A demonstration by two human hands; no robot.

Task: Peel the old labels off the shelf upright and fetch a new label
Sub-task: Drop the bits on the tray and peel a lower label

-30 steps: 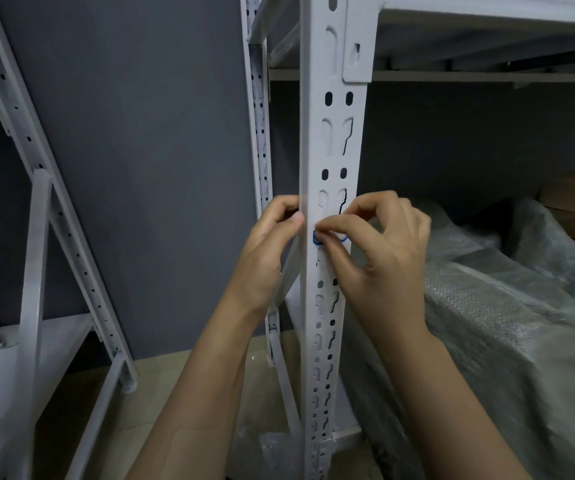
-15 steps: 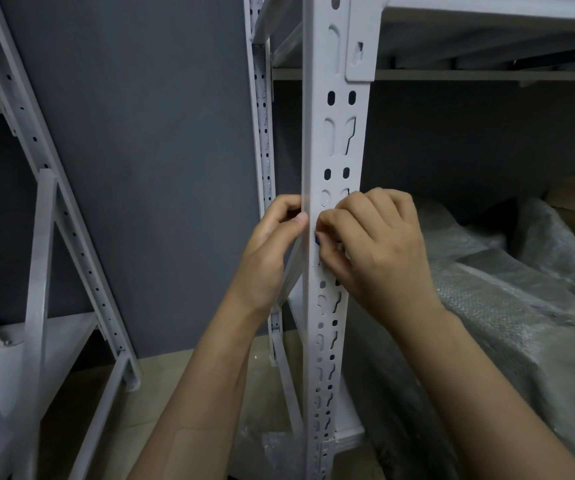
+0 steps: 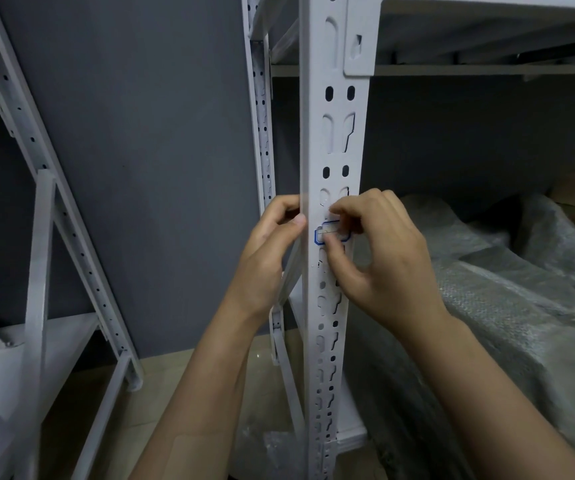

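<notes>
A white perforated shelf upright [image 3: 334, 133] runs top to bottom through the middle of the view. A small white label with a blue border [image 3: 324, 234] is stuck on its front face at mid height. My right hand [image 3: 379, 258] pinches the label's right part between thumb and forefinger, covering that end. My left hand [image 3: 268, 258] grips the upright's left edge, thumb tip next to the label. A few dark specks sit on the upright just below the label.
Bubble-wrapped bundles [image 3: 504, 306] fill the lower shelf on the right. A second white rack [image 3: 47, 237] leans in at the left before a dark grey wall [image 3: 147, 168]. Crumpled clear plastic [image 3: 272, 448] lies on the floor by the upright's foot.
My right hand has shifted right and opened its pinch a little, uncovering the left part of the blue-bordered label. My left hand stays on the upright's edge.
</notes>
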